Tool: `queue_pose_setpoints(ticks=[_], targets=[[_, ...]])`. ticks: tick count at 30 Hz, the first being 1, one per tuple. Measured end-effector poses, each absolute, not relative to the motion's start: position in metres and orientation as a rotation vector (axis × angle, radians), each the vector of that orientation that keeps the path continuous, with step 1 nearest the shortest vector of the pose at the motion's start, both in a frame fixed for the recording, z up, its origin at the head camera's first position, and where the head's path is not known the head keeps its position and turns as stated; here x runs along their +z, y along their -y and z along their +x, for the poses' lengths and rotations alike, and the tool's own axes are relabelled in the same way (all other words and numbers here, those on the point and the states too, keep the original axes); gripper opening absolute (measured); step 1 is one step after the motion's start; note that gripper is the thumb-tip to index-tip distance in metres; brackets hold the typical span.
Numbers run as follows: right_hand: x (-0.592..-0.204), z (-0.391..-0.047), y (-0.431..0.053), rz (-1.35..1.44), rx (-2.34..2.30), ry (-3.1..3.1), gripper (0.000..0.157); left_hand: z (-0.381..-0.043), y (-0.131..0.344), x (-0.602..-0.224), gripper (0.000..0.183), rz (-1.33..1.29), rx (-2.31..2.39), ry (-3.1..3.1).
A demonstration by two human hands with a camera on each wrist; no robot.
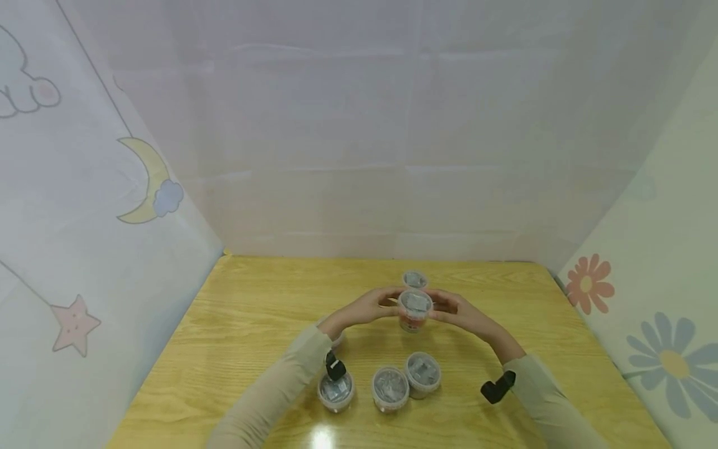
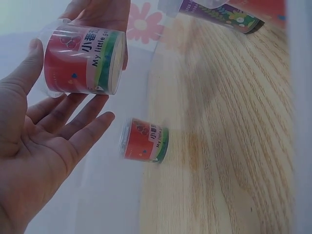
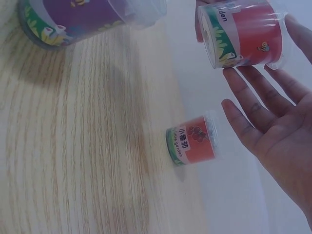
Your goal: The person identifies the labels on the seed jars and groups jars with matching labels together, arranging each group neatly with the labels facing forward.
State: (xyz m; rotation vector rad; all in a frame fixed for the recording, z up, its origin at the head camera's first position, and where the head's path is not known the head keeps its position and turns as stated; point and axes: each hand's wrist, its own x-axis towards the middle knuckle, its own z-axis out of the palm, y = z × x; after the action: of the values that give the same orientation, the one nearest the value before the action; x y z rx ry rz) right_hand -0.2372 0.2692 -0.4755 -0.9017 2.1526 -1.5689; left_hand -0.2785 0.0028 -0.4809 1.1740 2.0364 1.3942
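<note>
Both hands hold one clear lidded plastic cup with a red label (image 1: 412, 321) above the table, close in front of a second red-labelled cup (image 1: 414, 279). My left hand (image 1: 367, 308) grips its left side, thumb near the lid and fingers under the wall in the left wrist view. My right hand (image 1: 464, 315) holds the opposite side. Red paper with a tomato picture and "My little garden" lettering shows on the held cup (image 2: 83, 61). The second cup (image 3: 192, 140) stands upright on the table beyond, with the same kind of label.
Nearer on the wooden table (image 1: 252, 349) stand several similar lidded cups: a left one (image 1: 336, 393), a middle one (image 1: 389, 390) and a right one (image 1: 423, 372). Another cup (image 1: 338, 340) is partly hidden by the left wrist. A purple-labelled cup (image 3: 83, 22) appears in the right wrist view.
</note>
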Motion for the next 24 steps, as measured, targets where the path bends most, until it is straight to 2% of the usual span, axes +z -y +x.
queue_pose_setpoints(ticks=[24], targets=[[-0.474, -0.242, -0.261, -0.844, -1.533, -2.232, 0.046, -0.277, 0.008, -0.479, 0.055, 1.086, 1.459, -2.002]])
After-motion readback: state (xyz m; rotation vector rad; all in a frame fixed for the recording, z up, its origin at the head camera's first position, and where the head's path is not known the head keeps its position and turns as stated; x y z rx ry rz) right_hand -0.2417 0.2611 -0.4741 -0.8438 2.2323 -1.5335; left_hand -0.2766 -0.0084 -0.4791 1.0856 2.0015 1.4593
